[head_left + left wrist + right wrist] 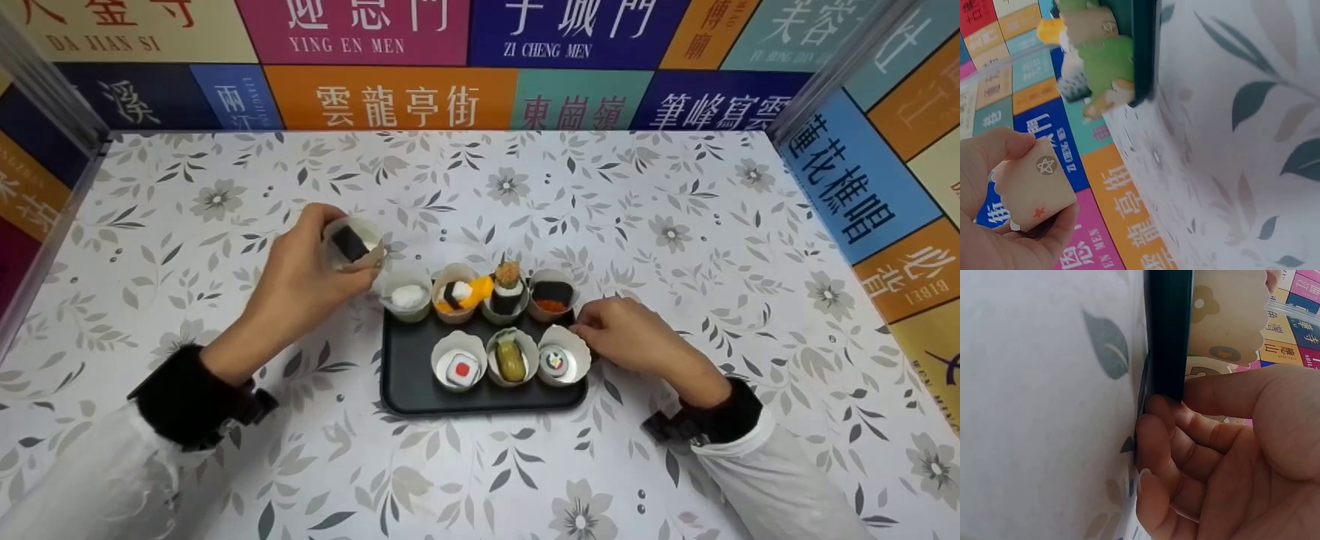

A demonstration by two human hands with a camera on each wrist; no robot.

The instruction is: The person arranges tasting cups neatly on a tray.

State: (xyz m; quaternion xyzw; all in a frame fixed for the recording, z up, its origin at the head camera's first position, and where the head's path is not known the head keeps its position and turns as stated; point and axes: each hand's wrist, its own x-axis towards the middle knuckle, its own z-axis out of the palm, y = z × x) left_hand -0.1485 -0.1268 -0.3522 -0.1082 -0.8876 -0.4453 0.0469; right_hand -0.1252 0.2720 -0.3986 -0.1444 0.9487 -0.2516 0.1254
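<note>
My left hand grips a small scalloped paper cup above the table, left of the tray. Inside the cup shows a white piece with a black band, like a toy sushi. The left wrist view shows thumb and fingers round this cup, which has star prints. The right hand pinches the right edge of the black tray; in the right wrist view its thumb lies against the tray rim, with curled fingers below. Several similar cups stand in a back row, including one with a white piece.
Three cups form the front row: a red-centred roll, a green-brown piece and a round roll. At the back, a shrimp-topped roll rises highest. Printed panels wall the flowered tabletop behind and at both sides.
</note>
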